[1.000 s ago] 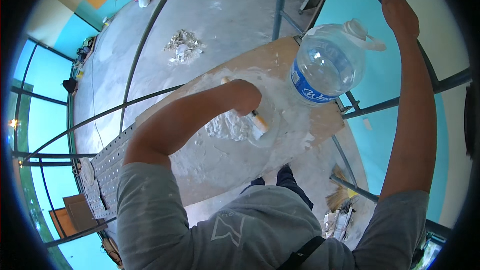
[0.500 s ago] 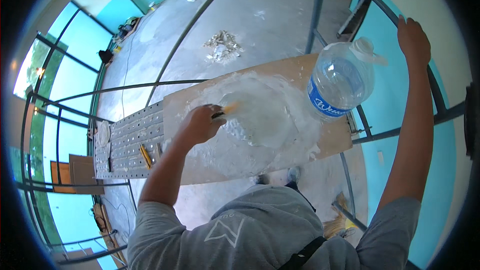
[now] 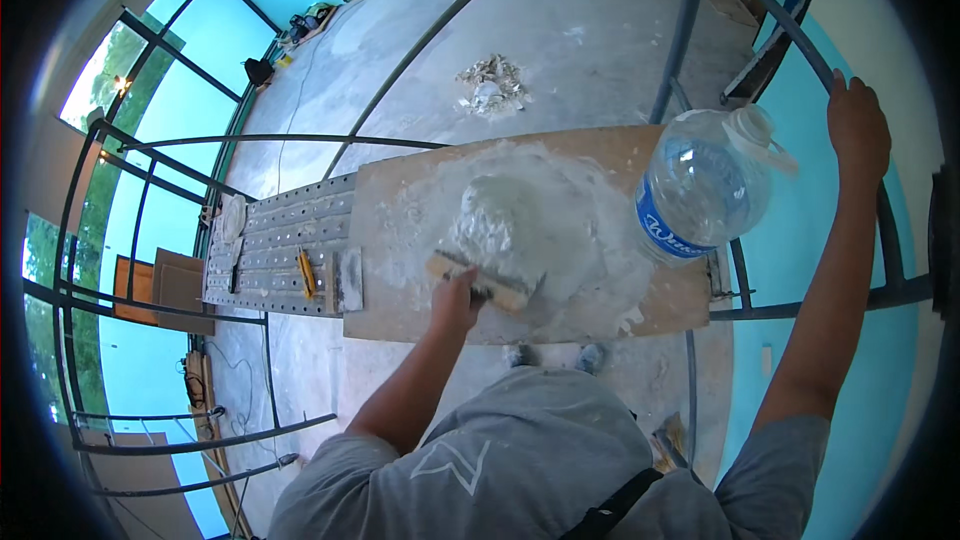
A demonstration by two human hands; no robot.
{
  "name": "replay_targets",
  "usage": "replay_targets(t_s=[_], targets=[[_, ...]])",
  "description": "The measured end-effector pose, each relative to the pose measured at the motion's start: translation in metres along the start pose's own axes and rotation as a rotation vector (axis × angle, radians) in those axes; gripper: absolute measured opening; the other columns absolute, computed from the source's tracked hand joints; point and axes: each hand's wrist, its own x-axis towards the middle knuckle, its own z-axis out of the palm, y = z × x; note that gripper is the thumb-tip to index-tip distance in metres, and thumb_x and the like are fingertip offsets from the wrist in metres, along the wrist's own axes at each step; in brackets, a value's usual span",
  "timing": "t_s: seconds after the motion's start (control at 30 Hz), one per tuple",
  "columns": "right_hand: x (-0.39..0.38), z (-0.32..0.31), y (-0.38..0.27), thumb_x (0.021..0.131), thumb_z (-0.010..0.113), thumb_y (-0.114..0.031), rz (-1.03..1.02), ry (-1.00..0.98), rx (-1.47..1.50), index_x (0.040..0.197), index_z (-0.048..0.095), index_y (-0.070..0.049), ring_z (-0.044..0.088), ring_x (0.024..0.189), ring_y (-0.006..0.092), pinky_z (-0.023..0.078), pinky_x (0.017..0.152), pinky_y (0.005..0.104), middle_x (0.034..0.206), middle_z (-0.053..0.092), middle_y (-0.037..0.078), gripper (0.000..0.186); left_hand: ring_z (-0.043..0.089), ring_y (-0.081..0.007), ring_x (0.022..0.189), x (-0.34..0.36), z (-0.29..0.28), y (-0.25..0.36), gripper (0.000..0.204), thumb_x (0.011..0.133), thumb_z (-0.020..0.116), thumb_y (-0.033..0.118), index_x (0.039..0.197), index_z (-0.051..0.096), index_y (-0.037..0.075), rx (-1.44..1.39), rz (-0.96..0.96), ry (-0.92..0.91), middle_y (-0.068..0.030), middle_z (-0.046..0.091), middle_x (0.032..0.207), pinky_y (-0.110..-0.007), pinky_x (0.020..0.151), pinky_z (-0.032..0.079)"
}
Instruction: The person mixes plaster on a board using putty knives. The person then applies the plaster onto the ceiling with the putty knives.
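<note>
My left hand [image 3: 455,300] is closed on a wide putty knife [image 3: 508,290] at the near side of a pale, wet putty mound [image 3: 490,215]. The mound and smeared putty lie on a beige board [image 3: 680,300]. My right hand [image 3: 858,125] is raised at the right, fingers wrapped round a dark metal scaffold bar [image 3: 800,35]. A large clear plastic bottle with a blue label [image 3: 700,190] stands on the board's right end, left of that hand.
A perforated metal plank [image 3: 280,220] adjoins the board, carrying a yellow-handled tool [image 3: 306,272] and a flat scraper [image 3: 349,280]. Scaffold tubes [image 3: 420,40] surround me. A rubble pile [image 3: 490,85] lies on the floor beyond; cardboard sheets [image 3: 180,290] lean at the left.
My left hand with the putty knife has moved toward the board's near side, turning the blade. My right hand stays on the bar. The camera view has shifted, showing more of the plank.
</note>
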Motion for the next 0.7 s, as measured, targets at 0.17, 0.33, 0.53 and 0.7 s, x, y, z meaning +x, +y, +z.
replay_targets(t_s=[0.17,0.33,0.53,0.7], targets=[[-0.001,0.002,-0.011,0.101,0.032,-0.038,-0.011,-0.051,0.096,0.104,0.063,-0.003,0.063,0.096,0.035,0.05,0.084,0.0456,0.104,0.063,0.018,0.047,0.066,-0.0263,0.075,0.099,-0.021,-0.011,0.031,0.083,0.066,0.018,0.111,0.063,0.005,-1.187,-0.706,0.046,-0.0145,0.066,0.085,-0.038,0.07,0.051],[0.001,-0.003,0.004,0.101,0.031,-0.039,0.002,-0.047,0.069,0.106,0.063,-0.002,0.062,0.098,0.0367,0.049,0.086,0.0466,0.106,0.062,0.02,0.049,0.066,-0.0327,0.083,0.136,-0.072,0.039,0.031,0.077,0.064,0.015,0.105,0.064,0.001,-0.328,-0.199,-0.068,-0.0208,0.066,0.094,-0.041,0.076,0.051],[0.003,0.0,0.005,0.101,0.03,-0.039,0.021,-0.048,0.053,0.109,0.062,-0.001,0.061,0.1,0.0367,0.049,0.086,0.0464,0.108,0.062,0.02,0.05,0.062,-0.039,0.097,0.083,-0.066,0.087,0.038,0.074,0.054,0.009,0.11,0.064,0.005,0.13,0.168,-0.376,-0.0232,0.065,0.102,-0.045,0.086,0.048],[-0.002,-0.009,0.007,0.101,0.03,-0.039,0.046,-0.025,0.041,0.109,0.062,-0.002,0.061,0.099,0.0365,0.049,0.086,0.0458,0.108,0.062,0.02,0.049,0.065,-0.0308,0.086,0.09,-0.087,0.022,0.035,0.078,0.065,0.017,0.108,0.063,0.0,-0.18,0.089,-0.262,-0.0194,0.066,0.093,-0.042,0.08,0.05]])
